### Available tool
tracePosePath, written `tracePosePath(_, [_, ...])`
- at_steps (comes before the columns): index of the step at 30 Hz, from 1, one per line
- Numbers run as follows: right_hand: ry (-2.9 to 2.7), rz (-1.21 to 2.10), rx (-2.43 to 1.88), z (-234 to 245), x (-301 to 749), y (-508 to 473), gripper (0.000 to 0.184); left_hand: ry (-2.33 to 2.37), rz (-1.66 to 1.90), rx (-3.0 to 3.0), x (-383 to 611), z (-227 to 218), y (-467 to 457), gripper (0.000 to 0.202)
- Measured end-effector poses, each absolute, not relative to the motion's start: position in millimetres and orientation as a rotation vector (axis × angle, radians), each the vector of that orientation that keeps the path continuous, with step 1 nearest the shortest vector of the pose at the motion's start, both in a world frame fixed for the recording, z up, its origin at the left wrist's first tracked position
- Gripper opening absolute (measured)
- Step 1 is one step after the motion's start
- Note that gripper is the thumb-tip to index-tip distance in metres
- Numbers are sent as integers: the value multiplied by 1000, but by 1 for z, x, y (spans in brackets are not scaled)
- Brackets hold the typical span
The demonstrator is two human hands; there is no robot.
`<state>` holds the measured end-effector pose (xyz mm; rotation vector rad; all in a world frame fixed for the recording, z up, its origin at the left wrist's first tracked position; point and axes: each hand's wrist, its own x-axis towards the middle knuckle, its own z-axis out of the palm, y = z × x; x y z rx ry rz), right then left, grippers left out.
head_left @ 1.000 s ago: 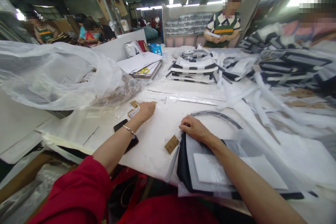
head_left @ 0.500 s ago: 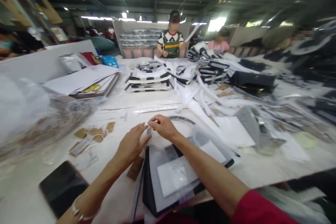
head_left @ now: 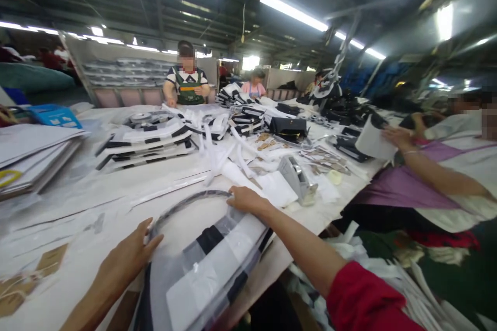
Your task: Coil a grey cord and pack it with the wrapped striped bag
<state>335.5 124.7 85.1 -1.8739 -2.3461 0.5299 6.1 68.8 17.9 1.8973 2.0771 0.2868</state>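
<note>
the bagged black-and-white item (head_left: 217,264) lies flat at the near edge of the white table (head_left: 77,201), its corner overhanging. bare tabletop lies just beyond it, short of the tape dispenser (head_left: 297,178). the left hand (head_left: 124,261) presses its near-left edge, fingers spread; the right hand (head_left: 246,199) grips its far corner, fingers curled on the plastic.

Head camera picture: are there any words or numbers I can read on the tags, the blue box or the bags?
None can be read.
Brown tags: any print is too blurred to read.
Blue box: white patches, too small and blurred to read.
Bag under the left hand and right hand: white insert, no print that shows.
Paper stack: no print that shows.
</note>
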Motion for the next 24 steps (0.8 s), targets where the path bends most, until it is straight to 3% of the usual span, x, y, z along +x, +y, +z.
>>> tracePosePath(6, [-2359, 651, -1811, 81, 346, 111, 54, 2035, 237, 1985, 2, 1, 106, 64])
tracePosePath(12, [-2387, 795, -1722, 81, 365, 91, 57, 1979, 172, 2030, 13, 10, 109, 47])
tracePosePath(20, [-2180, 806, -1521, 100, 416, 112, 40, 1948, 203, 1925, 13, 10, 106, 43])
tracePosePath(24, [-1983, 760, -1402, 117, 453, 126, 33, 1923, 291, 1924, -7, -16, 119, 55])
